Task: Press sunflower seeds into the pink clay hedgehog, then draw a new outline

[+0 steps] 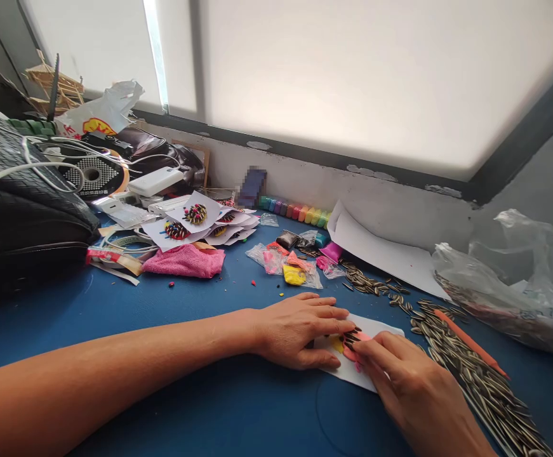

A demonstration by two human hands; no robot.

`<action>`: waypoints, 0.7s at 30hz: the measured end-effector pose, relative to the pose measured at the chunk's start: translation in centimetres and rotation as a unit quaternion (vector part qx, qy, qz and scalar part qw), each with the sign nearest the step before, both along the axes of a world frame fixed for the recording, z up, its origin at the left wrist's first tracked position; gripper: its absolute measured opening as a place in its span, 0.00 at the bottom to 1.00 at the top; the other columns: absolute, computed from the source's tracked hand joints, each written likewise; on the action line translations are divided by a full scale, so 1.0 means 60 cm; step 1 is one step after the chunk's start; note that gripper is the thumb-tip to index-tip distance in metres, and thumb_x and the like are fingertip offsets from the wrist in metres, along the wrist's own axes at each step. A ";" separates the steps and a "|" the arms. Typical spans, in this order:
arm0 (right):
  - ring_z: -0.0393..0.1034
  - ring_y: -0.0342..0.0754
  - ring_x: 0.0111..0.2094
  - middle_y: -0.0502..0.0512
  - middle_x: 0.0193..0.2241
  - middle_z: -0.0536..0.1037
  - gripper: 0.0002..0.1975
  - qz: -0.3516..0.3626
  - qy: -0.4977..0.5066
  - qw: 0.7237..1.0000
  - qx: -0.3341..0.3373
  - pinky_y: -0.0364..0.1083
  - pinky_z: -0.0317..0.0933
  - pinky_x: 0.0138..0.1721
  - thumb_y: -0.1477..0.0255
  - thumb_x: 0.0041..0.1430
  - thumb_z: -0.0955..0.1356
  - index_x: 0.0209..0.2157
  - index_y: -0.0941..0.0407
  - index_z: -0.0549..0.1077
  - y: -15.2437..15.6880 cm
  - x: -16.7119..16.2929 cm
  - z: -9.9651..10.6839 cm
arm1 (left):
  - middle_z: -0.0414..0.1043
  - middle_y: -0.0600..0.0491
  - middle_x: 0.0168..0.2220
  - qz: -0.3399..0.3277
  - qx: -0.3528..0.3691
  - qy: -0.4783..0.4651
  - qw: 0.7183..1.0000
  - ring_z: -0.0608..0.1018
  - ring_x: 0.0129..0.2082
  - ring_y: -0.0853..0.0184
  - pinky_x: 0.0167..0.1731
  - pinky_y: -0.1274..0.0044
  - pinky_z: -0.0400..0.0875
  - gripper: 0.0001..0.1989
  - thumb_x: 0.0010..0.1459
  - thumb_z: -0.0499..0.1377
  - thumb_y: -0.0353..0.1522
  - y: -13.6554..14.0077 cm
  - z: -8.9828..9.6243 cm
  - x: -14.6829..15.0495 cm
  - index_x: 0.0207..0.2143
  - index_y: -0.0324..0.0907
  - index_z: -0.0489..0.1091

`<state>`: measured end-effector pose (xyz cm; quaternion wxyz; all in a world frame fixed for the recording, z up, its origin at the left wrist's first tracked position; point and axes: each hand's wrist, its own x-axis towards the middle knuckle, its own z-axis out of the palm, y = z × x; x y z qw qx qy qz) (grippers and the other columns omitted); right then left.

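Observation:
A small white sheet of paper [366, 379] lies on the blue table, bearing a pink clay shape [351, 353] with a bit of yellow clay [337, 344] at its left. Dark striped sunflower seeds [351, 336] stick out of the pink clay. My left hand [295, 330] rests flat on the paper's left part, fingers stretched out, thumb below the clay. From the right, my right hand [404, 374] reaches in with thumb and forefinger pinched on a sunflower seed at the clay; the fingertips partly hide it.
Loose sunflower seeds [486, 387] spread along the right, with an orange stick-like tool [471, 343] on them. Behind are clay packets [294, 274], a row of coloured clay [299, 212], finished seed pictures [195, 214], a pink cloth [184, 261], a plastic bag [505, 285] and a black bag [23, 222].

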<state>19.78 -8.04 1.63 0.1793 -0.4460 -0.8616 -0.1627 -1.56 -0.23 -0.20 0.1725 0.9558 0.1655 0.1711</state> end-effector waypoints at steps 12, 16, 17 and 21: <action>0.73 0.46 0.23 0.49 0.24 0.78 0.15 -0.126 0.033 0.991 0.006 0.43 0.59 0.21 0.66 0.63 0.59 0.29 0.52 0.74 0.033 0.069 0.031 | 0.57 0.45 0.64 0.005 0.015 -0.005 1.000 0.60 0.64 0.53 0.63 0.66 0.51 0.27 0.62 0.57 0.43 -0.001 0.003 0.001 0.60 0.40 0.61; 0.75 0.49 0.27 0.52 0.29 0.81 0.16 -0.169 0.060 0.983 -0.036 0.47 0.63 0.26 0.64 0.61 0.60 0.31 0.53 0.77 0.063 0.093 0.021 | 0.57 0.46 0.64 0.001 0.019 -0.003 1.000 0.60 0.64 0.53 0.62 0.67 0.51 0.27 0.63 0.56 0.43 -0.002 0.004 0.002 0.60 0.41 0.61; 0.76 0.50 0.29 0.52 0.30 0.81 0.16 -0.177 0.061 0.981 -0.049 0.47 0.64 0.28 0.64 0.60 0.60 0.32 0.53 0.78 0.072 0.095 0.019 | 0.57 0.46 0.64 0.000 0.020 -0.003 1.000 0.60 0.64 0.53 0.63 0.67 0.51 0.27 0.63 0.57 0.43 -0.002 0.004 0.002 0.60 0.41 0.61; 0.77 0.51 0.33 0.53 0.34 0.82 0.14 -0.204 0.046 0.974 -0.090 0.48 0.66 0.33 0.68 0.59 0.62 0.35 0.53 0.79 0.108 0.085 0.016 | 0.56 0.45 0.65 0.003 0.018 0.007 1.000 0.60 0.64 0.55 0.63 0.67 0.49 0.29 0.63 0.56 0.43 -0.002 0.003 0.002 0.62 0.41 0.59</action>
